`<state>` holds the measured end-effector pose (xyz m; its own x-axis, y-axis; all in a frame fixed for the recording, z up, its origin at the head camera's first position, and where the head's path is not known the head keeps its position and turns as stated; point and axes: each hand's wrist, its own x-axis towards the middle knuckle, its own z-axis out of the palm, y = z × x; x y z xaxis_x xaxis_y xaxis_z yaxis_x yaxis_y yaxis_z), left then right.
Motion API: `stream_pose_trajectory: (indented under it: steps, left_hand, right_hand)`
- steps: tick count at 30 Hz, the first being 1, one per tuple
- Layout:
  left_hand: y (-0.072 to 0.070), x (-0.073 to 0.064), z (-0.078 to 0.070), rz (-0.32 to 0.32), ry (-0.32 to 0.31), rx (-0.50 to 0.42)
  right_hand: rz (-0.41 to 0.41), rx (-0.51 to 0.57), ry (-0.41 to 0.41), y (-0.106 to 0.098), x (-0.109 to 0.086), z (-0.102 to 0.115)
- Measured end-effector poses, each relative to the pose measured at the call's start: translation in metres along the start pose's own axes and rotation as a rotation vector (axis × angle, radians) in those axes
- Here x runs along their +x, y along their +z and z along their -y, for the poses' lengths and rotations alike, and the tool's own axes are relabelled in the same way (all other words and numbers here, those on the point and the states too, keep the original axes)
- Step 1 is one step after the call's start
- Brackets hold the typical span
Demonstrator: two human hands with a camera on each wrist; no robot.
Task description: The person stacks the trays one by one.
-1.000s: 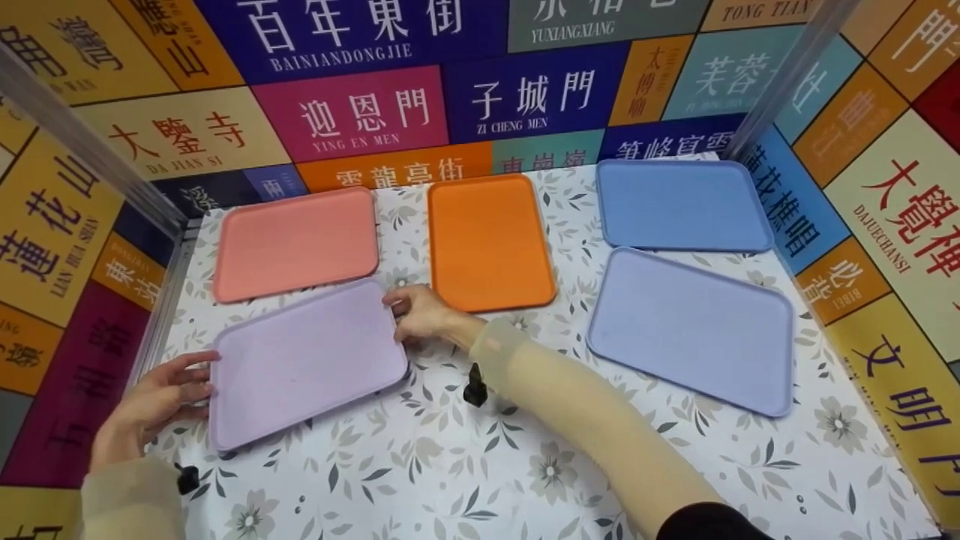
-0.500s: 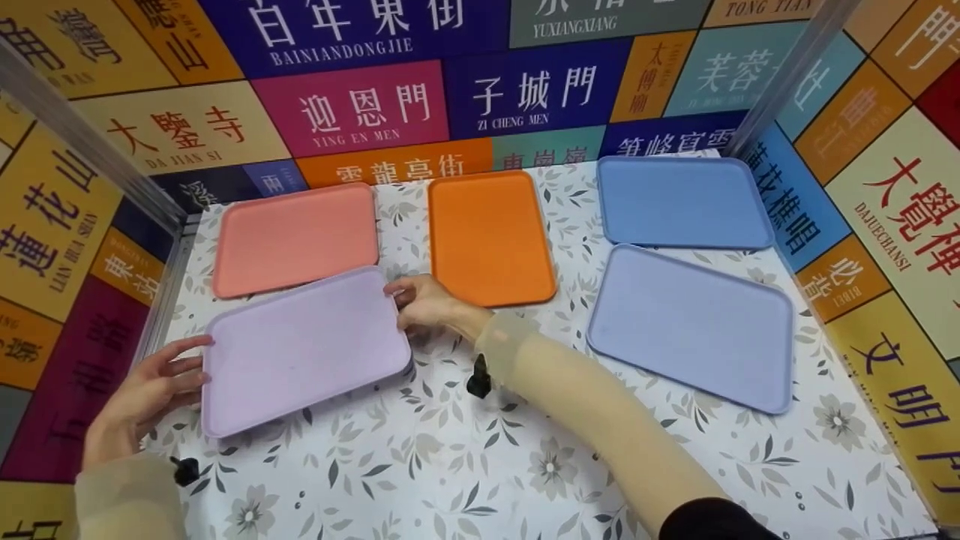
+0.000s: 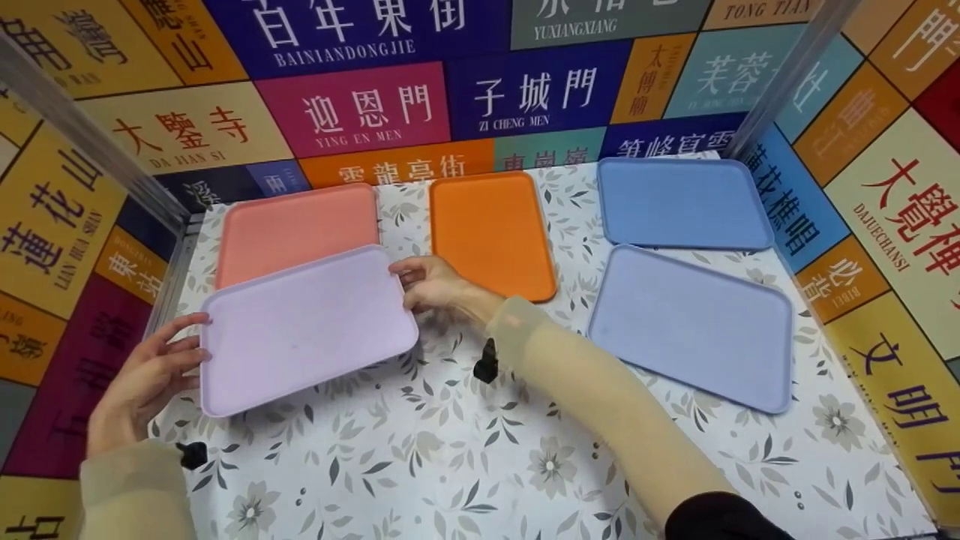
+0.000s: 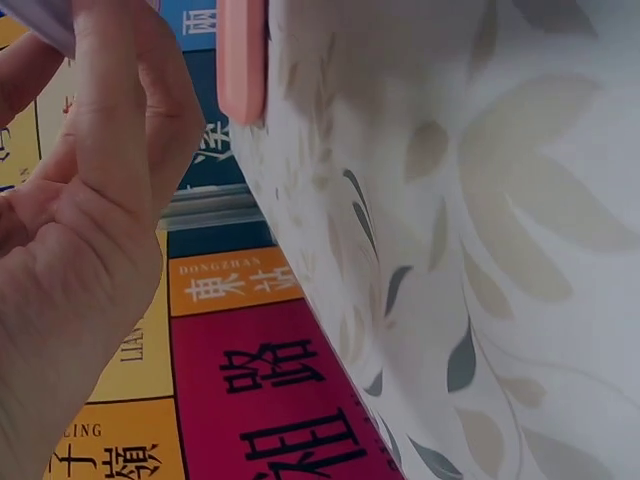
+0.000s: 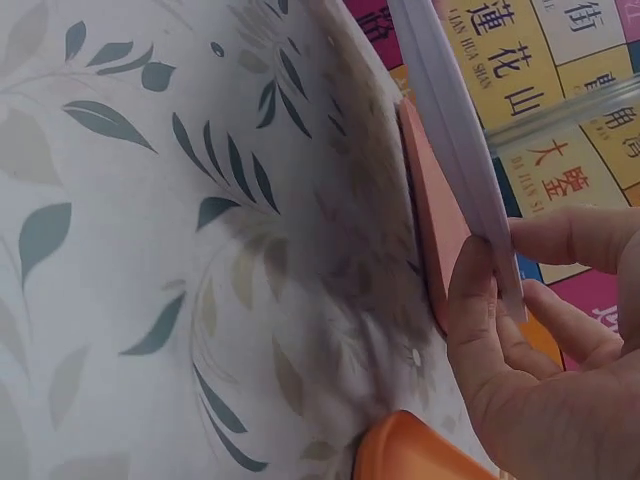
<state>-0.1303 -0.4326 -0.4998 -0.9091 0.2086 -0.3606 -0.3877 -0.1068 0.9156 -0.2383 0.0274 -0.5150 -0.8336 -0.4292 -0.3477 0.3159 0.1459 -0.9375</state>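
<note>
A lilac tray [image 3: 307,330] is held above the table, its far edge overlapping the pink tray [image 3: 300,229] in the head view. My left hand [image 3: 146,379] grips its left short edge with the fingertips. At the opposite short edge, my right hand [image 3: 435,285] pinches the rim. The right wrist view has the lilac tray [image 5: 465,130] edge-on, raised off the cloth, with the thumb and fingers of the right hand [image 5: 560,340] on both sides of the rim. Only a corner of the lilac tray [image 4: 40,20] shows in the left wrist view, at the fingers of the left hand [image 4: 100,180].
An orange tray [image 3: 491,236] lies at the back middle. To the right lie a blue tray [image 3: 684,202] and a periwinkle tray [image 3: 694,330], close together. Printed panels [image 3: 352,109] wall the flowered tablecloth [image 3: 420,465] at the back and sides.
Both hands have lifted the lilac tray off the cloth and carried it away from the body. It now covers the near part of the pink tray; the other trays stay put.
</note>
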Motion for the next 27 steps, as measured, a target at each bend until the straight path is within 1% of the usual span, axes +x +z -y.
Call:
stream_pose_trajectory:
  steps: [2,5,9,13,15,18,21,24,27]
  left_hand:
    - [0.004,0.002,-0.001,0.008,0.021,-0.019]
    - [0.010,0.004,-0.002,0.019,0.071,-0.066]
    - [0.018,0.006,-0.004,0.008,0.140,-0.122]
    - [0.025,0.010,-0.007,0.002,0.181,-0.189]
    - [0.029,0.013,-0.009,-0.015,0.195,-0.219]
    - [0.037,0.019,-0.011,-0.062,0.213,-0.257]
    - [0.050,0.026,-0.011,-0.136,0.227,-0.280]
    - [0.066,0.033,-0.010,-0.214,0.227,-0.320]
    - [0.085,0.040,-0.008,-0.298,0.223,-0.363]
  right_hand:
    - [-0.001,0.023,0.004,-0.003,0.000,0.002]
    - [0.002,0.079,0.009,-0.007,0.001,0.004]
    - [-0.013,0.110,-0.009,-0.014,0.002,0.007]
    - [-0.050,0.141,-0.024,-0.020,0.001,0.013]
    - [-0.081,0.172,-0.037,-0.021,0.002,0.017]
    - [-0.156,0.236,-0.083,-0.020,0.003,0.020]
    - [-0.270,0.291,-0.140,-0.018,0.004,0.022]
    - [-0.391,0.352,-0.176,-0.016,0.004,0.023]
    - [-0.483,0.382,-0.189,-0.013,0.005,0.025]
